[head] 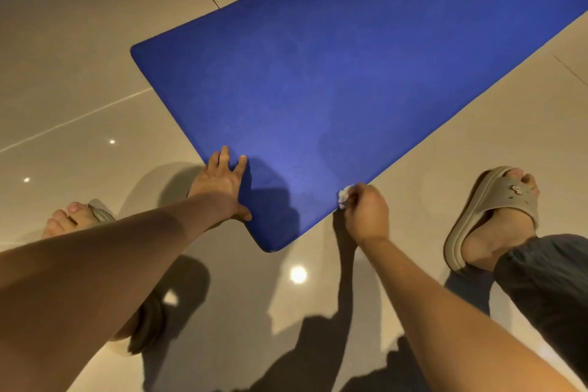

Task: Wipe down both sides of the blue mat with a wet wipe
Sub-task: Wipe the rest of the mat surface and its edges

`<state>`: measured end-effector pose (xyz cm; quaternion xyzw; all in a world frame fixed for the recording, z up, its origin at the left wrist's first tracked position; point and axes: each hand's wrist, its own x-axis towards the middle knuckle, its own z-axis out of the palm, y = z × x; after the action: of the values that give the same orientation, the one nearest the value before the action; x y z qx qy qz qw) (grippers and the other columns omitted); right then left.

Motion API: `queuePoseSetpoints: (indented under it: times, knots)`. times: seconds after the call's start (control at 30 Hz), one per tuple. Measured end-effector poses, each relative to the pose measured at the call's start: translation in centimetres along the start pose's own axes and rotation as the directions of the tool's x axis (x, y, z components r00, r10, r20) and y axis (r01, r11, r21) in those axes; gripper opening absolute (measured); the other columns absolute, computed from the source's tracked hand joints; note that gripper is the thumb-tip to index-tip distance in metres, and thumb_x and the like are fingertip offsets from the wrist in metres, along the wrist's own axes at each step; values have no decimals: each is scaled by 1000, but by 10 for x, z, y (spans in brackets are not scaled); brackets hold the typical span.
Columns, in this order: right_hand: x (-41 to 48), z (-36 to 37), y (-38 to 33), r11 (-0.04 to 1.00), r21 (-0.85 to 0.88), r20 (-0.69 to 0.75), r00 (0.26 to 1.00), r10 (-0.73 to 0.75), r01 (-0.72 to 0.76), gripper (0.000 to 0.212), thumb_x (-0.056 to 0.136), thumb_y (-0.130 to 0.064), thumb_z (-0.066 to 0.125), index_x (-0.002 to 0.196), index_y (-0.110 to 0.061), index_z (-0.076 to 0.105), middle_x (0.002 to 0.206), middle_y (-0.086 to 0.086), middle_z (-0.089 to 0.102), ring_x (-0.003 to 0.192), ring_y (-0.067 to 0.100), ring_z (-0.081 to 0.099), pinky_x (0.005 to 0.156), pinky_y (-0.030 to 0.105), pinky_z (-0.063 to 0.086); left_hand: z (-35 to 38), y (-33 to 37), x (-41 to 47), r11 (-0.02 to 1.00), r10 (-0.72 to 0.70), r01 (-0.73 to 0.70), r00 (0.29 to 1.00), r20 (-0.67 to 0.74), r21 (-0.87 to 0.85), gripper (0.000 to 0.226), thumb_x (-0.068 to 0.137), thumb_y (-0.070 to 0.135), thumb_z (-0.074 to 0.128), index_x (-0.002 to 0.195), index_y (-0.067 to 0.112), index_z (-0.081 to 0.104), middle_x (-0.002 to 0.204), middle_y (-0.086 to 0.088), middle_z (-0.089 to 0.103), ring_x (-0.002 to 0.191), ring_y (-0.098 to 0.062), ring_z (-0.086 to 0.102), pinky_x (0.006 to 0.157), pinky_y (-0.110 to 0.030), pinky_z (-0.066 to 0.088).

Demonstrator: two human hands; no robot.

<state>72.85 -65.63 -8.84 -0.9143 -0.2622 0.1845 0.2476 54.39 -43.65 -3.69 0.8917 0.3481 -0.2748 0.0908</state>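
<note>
The blue mat (334,73) lies flat on the tiled floor, running from the near centre away to the upper right. My left hand (222,183) rests on its near short edge, fingers spread straight on top and the thumb at the edge. My right hand (366,212) grips a crumpled white wet wipe (343,197) at the mat's near right long edge, close to the corner. Most of the wipe is hidden inside the fist.
The floor is glossy beige tile (95,73) with grout lines and bright light reflections. My feet in beige slippers stand either side of the mat's near end: one at the left (79,216), one at the right (496,210). A dark trouser leg (547,280) shows at the lower right.
</note>
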Motion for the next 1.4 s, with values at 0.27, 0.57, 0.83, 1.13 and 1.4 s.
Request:
queuePoseSetpoints:
  times: [0.27,0.57,0.83,1.13,1.4]
  knots:
    - [-65,42,-40,985,-20,78,983,-169,171,6,85,-7,55,85,-13,55,87,5,57,70,28,54,62,37,44,1,3,3,998,18,-14,998,-65,55,137,59,73,81,161,20,6,163,-19,4,151,-40,9,113,-44,38]
    - [12,24,-32,970,-146,23,981,-193,194,9,85,-6,58,92,-9,63,97,11,61,80,37,60,68,42,50,6,-4,8,997,60,-51,989,-138,65,141,48,79,81,159,18,18,158,-22,18,142,-40,25,108,-41,43]
    - [-28,52,-59,993,-52,-27,994,-105,103,4,87,-6,58,87,-10,59,92,8,58,68,29,53,62,34,39,2,3,12,995,61,-52,993,-97,91,138,51,71,85,155,10,17,153,-29,19,140,-46,26,109,-42,40]
    - [-3,36,-49,975,-134,17,984,-177,177,19,85,-7,57,104,-11,57,95,7,63,78,34,58,65,39,48,5,-2,12,996,73,-69,994,-79,57,144,57,73,82,160,18,-2,161,-30,12,149,-45,18,117,-46,31]
    - [-1,54,-59,1000,-23,-149,989,0,-3,2,89,-8,55,89,-9,56,92,10,61,74,34,56,65,45,49,5,-4,16,992,93,-88,994,-57,88,140,59,74,80,160,19,0,161,-32,9,149,-47,17,114,-44,37]
